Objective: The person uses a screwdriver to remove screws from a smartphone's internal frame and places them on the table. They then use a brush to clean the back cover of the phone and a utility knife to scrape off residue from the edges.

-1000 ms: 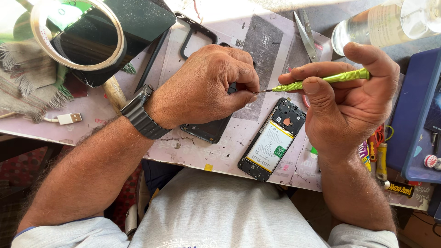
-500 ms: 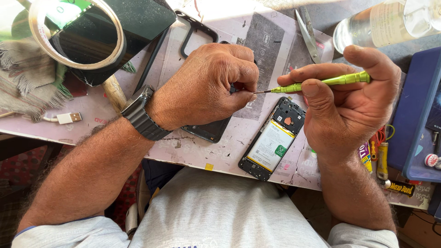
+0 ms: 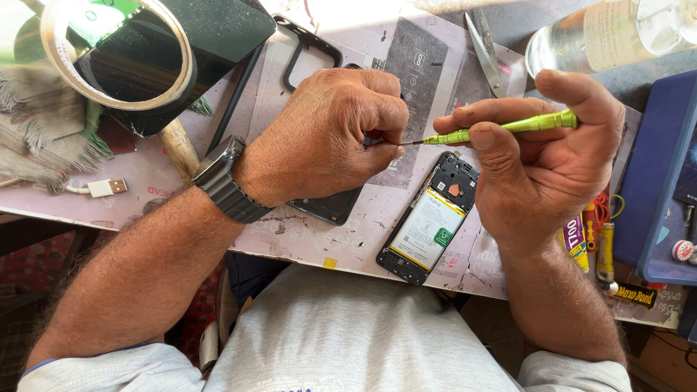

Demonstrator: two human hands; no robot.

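green slim metal screwdriver (image 3: 501, 128) lies pinched in the right hand (image 3: 552, 167), its tip meeting a small dark part, mostly hidden, gripped in the left hand's (image 3: 327, 141) closed fingers above the worn table (image 3: 348, 239); an opened black phone with white battery (image 3: 428, 229) lies just below; steel scissors (image 3: 485, 51) beyond

Hands: two, left hand (image 3: 330, 138), right hand (image 3: 544, 160)
Screwdrivers: one, green screwdriver (image 3: 508, 127)
Opened phones: one, opened phone (image 3: 428, 225)
Scissors: one, scissors (image 3: 485, 52)
Bottles: one, clear bottle (image 3: 610, 33)

1 head-worn camera looks steeply down from close above the hands (image 3: 435, 152), facing forward over the lap onto the cluttered counter (image 3: 348, 239), whose far edge meets the frame's top
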